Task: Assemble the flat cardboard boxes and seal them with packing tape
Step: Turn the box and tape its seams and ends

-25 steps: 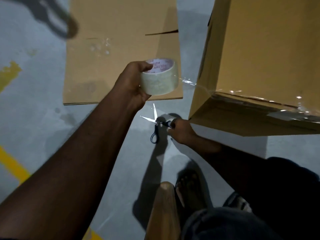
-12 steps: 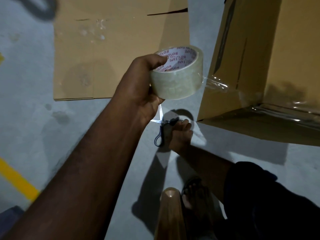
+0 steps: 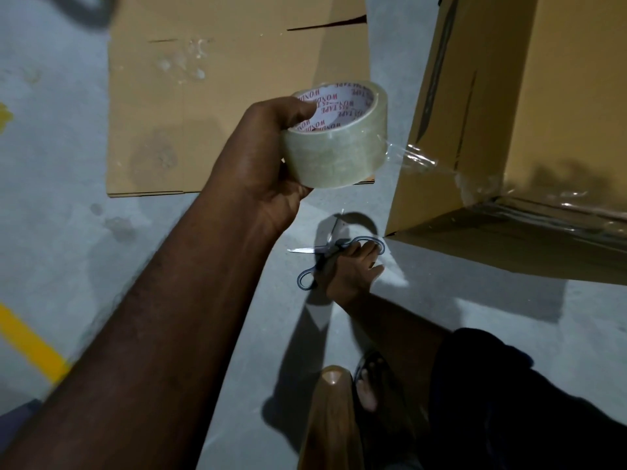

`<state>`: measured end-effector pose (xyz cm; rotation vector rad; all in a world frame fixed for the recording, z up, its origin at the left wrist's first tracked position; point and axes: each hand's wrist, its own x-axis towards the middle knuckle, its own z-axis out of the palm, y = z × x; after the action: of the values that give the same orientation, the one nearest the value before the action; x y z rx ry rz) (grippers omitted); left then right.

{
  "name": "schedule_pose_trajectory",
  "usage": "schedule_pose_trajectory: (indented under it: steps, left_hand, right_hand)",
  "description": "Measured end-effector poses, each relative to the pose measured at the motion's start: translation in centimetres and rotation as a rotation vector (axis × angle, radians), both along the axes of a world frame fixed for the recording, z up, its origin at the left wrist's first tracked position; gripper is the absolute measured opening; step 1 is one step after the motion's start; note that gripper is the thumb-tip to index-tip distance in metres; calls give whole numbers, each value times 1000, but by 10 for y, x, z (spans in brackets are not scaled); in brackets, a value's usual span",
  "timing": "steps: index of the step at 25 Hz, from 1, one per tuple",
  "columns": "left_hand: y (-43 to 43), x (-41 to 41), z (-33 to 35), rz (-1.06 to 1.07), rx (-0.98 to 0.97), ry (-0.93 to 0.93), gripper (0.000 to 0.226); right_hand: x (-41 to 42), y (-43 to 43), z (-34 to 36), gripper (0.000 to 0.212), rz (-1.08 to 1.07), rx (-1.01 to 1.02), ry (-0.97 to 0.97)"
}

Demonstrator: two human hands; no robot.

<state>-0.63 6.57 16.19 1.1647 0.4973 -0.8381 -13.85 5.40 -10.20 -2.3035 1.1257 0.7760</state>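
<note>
**Holding the tape taut off the box corner**

The tape roll [image 3: 339,144] is a light, stiff ring, probably best gripped as it is here: the left hand [image 3: 268,154] has its thumb hooked inside the core and its fingers wrapped under the outer wall, clamped firmly on it. The roll hangs just left of the assembled box [image 3: 543,96]. It is clear tape on a white core with red lettering.

A thin, crinkled strand of tape [image 3: 417,157] runs from the roll to the box's near left corner. The strand looks sticky and flimsy, likely to fold onto itself if it goes slack.

Below that corner, on the floor, the right hand [image 3: 353,269] curls its fingers round the handles of the scissors [image 3: 325,256], whose blades stand apart. Cutting the strand seems the step in hand.

A flat cardboard sheet [image 3: 220,96] lies left of the box, beyond the roll.
</note>
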Motion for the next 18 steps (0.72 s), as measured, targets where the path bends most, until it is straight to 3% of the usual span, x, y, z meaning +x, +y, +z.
schedule_pose_trajectory:
  steps: [1, 3, 5, 7, 11, 13, 14, 16, 18]
  left_hand:
    - [0, 1, 1, -2, 3, -1, 32]
    - [-2, 2, 0, -20, 28, -18, 32]
    - [-3, 4, 0, -31, 68, -44, 33]
    - [-5, 6, 1, -29, 76, -58, 32]
    - [-7, 6, 6, -4, 115, -60, 30]
    - [-7, 4, 12, 15, 139, -57, 26]
    - [-7, 3, 16, 29, 153, -56, 25]
    - [-6, 1, 25, 51, 160, -62, 22]
    - [-4, -1, 34, 49, 151, -80, 23]
  right_hand:
    - [-1, -5, -3, 52, 23, 56, 11]
    - [-10, -16, -6, 31, 110, -57, 56]
    - [-25, -30, -20, 44, 328, -225, 10]
    - [-37, -47, -19, 48, 412, -187, -7]
    - [-62, -51, -19, 33, 500, -137, -30]
    - [-67, -61, -4, 25, 342, 75, -138]
    - [-67, -66, 8, 19, 163, 286, -223]
    - [-67, -72, 43, 20, -143, 662, -284]
    - [-74, -78, 89, 23, -260, 864, -356]
